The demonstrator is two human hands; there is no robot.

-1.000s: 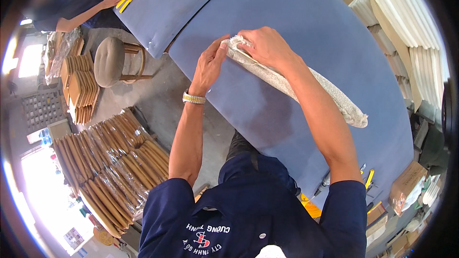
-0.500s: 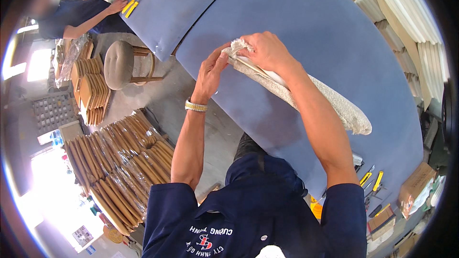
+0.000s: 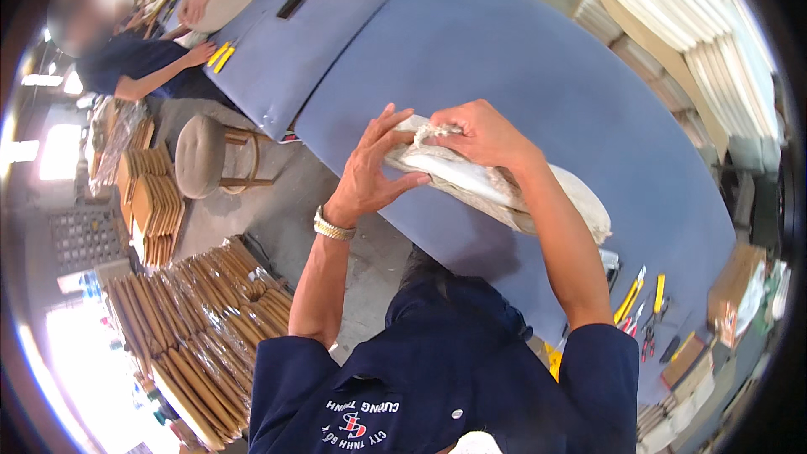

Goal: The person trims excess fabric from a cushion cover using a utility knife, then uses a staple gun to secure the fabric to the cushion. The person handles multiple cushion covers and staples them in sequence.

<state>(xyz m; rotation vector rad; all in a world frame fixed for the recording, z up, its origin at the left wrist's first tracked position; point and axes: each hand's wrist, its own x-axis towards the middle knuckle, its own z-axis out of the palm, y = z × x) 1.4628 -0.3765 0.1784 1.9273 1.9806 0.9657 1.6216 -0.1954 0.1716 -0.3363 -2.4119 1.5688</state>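
Both hands are up over the blue table [image 3: 538,76], working a long cream cloth-wrapped bundle [image 3: 504,189]. The right hand [image 3: 479,134] pinches the bundle's frayed near end, fingers curled tight. The left hand [image 3: 370,172] cups that same end from below, fingers spread open against it. A round stool [image 3: 202,155] stands left.
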